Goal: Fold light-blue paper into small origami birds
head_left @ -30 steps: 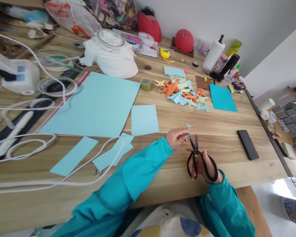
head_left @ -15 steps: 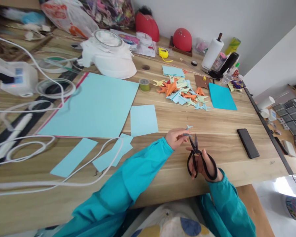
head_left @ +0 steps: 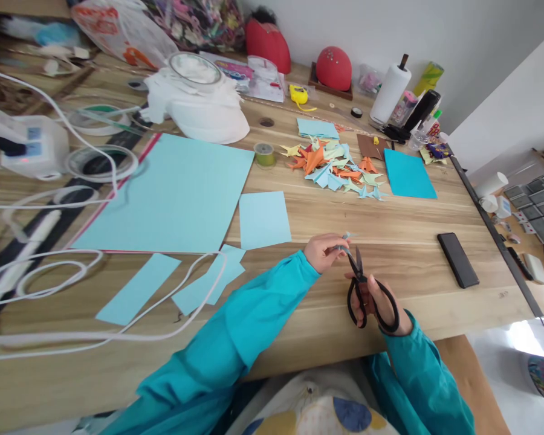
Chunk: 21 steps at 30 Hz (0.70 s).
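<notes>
My left hand (head_left: 323, 251) pinches a small folded light-blue paper piece (head_left: 345, 240) just above the wooden table (head_left: 390, 241). In my right hand (head_left: 377, 305) are black scissors (head_left: 365, 289), fingers through the loops. The blades point up at the paper and meet it at the left fingertips. Both arms wear teal sleeves. A pile of folded paper cranes (head_left: 338, 166) in orange, blue and green lies further back on the table.
A large light-blue sheet (head_left: 172, 193), a smaller square (head_left: 263, 219) and cut strips (head_left: 138, 287) lie to the left, crossed by white cables (head_left: 118, 326). A black phone (head_left: 457, 259), a teal sheet (head_left: 408, 175), a green tape roll (head_left: 265, 154) and a paper-towel roll (head_left: 391, 90) sit around.
The small paper piece has dropped a little lower toward the blades, and the scissors have shifted slightly right. The view has tilted a bit.
</notes>
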### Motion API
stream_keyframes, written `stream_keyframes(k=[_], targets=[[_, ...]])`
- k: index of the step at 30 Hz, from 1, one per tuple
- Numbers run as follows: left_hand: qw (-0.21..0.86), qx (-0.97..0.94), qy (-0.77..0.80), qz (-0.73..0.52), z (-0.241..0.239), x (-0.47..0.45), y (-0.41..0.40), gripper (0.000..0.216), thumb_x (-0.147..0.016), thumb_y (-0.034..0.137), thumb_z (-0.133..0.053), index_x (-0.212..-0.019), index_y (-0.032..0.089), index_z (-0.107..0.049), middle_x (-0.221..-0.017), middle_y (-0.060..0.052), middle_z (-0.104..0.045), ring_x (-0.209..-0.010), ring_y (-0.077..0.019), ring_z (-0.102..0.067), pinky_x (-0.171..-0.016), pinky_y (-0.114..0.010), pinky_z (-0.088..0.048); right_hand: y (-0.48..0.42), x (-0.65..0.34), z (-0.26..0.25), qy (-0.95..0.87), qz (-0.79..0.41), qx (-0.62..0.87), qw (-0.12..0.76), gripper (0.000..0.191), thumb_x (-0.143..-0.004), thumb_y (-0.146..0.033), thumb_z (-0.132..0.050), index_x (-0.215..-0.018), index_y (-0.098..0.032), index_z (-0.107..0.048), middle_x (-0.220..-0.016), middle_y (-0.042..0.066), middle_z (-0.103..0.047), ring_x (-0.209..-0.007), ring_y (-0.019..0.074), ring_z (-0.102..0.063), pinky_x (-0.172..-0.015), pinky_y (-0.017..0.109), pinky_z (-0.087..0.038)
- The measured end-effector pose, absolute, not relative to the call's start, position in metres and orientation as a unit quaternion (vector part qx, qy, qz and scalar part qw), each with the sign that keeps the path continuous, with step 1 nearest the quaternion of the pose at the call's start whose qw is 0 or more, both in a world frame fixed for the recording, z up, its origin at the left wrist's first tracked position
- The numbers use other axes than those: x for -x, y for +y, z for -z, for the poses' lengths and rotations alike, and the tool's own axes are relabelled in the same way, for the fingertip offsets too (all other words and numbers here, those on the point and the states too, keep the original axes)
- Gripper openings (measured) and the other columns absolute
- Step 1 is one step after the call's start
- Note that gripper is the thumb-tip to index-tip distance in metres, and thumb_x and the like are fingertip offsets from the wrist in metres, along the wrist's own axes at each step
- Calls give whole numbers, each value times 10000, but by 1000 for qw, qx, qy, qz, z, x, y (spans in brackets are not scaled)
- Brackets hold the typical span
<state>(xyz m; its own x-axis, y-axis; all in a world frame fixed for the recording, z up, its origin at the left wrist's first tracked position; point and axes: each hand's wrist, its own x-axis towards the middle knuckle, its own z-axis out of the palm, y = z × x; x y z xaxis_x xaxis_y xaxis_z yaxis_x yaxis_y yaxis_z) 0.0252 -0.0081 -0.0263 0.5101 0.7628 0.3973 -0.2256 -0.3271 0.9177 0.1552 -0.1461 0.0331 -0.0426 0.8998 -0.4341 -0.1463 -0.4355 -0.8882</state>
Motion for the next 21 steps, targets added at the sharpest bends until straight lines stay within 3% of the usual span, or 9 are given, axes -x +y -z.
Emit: stream_keyframes(k=[21], targets=[[553, -669, 204, -453, 20, -23, -8, 185, -813, 280, -565, -788, 115, -643, -946, -130, -674, -619, -122, -659, -519, -189, -548, -148, -148, -36, -333, -620, 575, 417, 643, -838, -595, -407, -1199, -70, -486, -479, -55, -478, -279, 72, -410, -249, 179, -335]])
